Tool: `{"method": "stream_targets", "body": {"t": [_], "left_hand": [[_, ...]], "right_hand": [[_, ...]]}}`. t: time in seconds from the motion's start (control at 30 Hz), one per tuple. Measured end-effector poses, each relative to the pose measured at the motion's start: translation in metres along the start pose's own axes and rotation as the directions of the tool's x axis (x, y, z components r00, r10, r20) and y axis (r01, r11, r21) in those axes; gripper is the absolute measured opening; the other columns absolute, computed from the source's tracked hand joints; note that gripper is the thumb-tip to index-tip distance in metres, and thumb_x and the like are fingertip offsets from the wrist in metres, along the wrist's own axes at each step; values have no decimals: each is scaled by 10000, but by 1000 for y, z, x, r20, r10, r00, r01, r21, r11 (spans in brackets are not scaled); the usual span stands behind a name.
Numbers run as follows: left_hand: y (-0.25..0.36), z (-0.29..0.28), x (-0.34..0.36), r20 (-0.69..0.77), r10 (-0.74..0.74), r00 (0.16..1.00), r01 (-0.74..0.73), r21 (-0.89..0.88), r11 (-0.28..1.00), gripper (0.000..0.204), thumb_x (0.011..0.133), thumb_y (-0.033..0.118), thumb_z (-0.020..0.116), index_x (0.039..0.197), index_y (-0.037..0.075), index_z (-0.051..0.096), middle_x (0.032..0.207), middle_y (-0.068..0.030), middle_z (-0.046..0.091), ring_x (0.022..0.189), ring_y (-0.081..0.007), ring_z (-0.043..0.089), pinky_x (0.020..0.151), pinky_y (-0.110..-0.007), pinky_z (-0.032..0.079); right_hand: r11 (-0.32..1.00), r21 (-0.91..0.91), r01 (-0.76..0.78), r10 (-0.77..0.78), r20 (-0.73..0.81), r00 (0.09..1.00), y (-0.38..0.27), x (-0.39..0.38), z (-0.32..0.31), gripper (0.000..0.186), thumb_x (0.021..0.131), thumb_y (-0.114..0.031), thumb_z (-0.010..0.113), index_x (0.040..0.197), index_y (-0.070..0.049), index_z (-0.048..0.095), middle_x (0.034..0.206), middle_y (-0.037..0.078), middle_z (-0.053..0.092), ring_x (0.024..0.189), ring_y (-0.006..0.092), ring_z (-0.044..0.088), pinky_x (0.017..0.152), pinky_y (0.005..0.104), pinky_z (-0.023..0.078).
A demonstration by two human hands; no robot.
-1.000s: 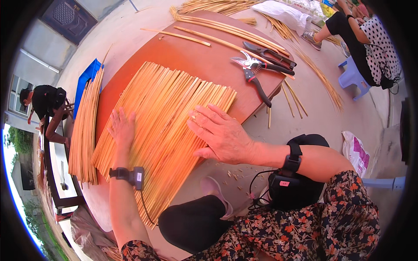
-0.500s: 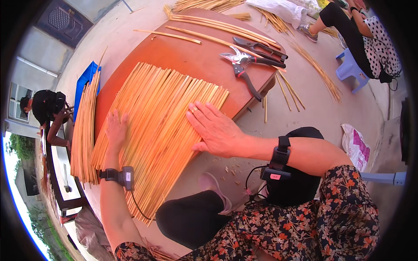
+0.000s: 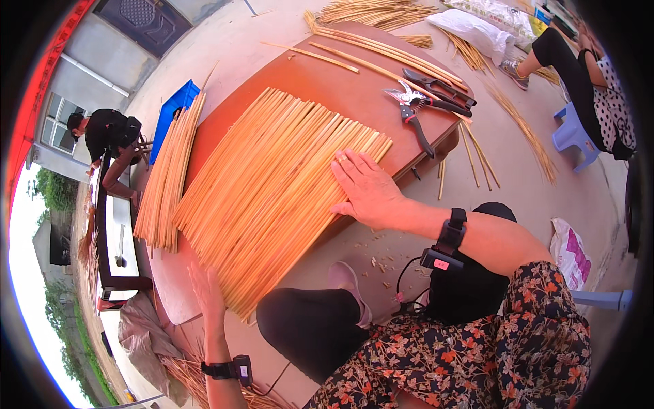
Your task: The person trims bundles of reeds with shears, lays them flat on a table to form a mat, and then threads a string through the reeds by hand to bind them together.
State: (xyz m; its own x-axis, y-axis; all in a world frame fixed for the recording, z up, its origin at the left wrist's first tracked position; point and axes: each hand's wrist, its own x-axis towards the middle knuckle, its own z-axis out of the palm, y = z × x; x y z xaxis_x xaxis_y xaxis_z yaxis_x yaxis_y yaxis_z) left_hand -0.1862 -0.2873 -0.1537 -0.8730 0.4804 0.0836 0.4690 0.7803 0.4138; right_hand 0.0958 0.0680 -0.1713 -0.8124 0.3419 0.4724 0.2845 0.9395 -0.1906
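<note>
A wide layer of straight, tan plant stalks (image 3: pixel 286 184) lies side by side on the reddish-brown table (image 3: pixel 259 71), its near ends sticking out past the edge. My right hand (image 3: pixel 368 191) rests on the right side of the layer, fingers stretched out and flat. By the near left ends of the stalks is my left hand (image 3: pixel 208 293), fingers straight and holding nothing; whether it touches the ends I cannot tell. A narrower bundle of stalks (image 3: pixel 170 177) lies left of the layer.
Red-and-black-handled pruning shears (image 3: pixel 412 112) and a second dark cutter (image 3: pixel 439 88) lie at the table's right. A blue crate (image 3: pixel 174 112) stands beyond the left bundle. One person (image 3: pixel 116 136) bends at the far left; another sits near a purple stool (image 3: pixel 575 140).
My left hand has moved from on top of the stalks back toward their near ends. My right hand stays on the right side. The view has shifted, so more shows at the left.
</note>
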Motion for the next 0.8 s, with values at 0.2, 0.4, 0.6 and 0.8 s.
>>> {"method": "stream_targets", "body": {"t": [0.2, 0.4, 0.6, 0.8], "left_hand": [[-6, -5, -23, -60, 89, 994, -104, -336, 936, 679, 1035, 362, 365, 1518, -57, 135, 1593, -229, 152, 1483, -323, 151, 1195, -396, 131], [-81, -8, -1, -42, 189, 981, -135, -845, 517, 698, 1053, 476, 263, 1547, 27, 60, 1614, -171, 95, 1496, -249, 107, 1215, -362, 116], [-64, -26, 8, 35, -12, 999, 37, -979, 201, 755, 1037, 524, 276, 1544, 26, 24, 1629, -129, -4, 1505, -233, 17, 1223, -373, 38], [-54, -21, 32, 45, 12, 999, 41, -972, 230, 872, 996, 622, 277, 1537, 7, -20, 1623, -168, 11, 1505, -256, 39, 1215, -377, 54]], "right_hand": [[999, -44, 4, 0, 81, 997, -30, -2, -5, 770, 924, -537, 508, 1388, 68, 390, 1431, 248, 417, 1362, 377, 349, 1146, 461, 244], [990, -106, -91, 98, 57, 994, -38, 4, -16, 723, 971, -484, 462, 1432, 60, 343, 1467, 240, 396, 1386, 377, 337, 1162, 455, 227], [995, -102, -8, 16, 73, 997, -47, 3, -4, 710, 977, -488, 444, 1449, 32, 339, 1497, 215, 371, 1400, 363, 323, 1171, 456, 207], [992, -125, 11, 9, 154, 988, -57, 0, -2, 695, 975, -498, 431, 1435, 19, 374, 1499, 203, 374, 1397, 353, 330, 1165, 456, 207]]}}
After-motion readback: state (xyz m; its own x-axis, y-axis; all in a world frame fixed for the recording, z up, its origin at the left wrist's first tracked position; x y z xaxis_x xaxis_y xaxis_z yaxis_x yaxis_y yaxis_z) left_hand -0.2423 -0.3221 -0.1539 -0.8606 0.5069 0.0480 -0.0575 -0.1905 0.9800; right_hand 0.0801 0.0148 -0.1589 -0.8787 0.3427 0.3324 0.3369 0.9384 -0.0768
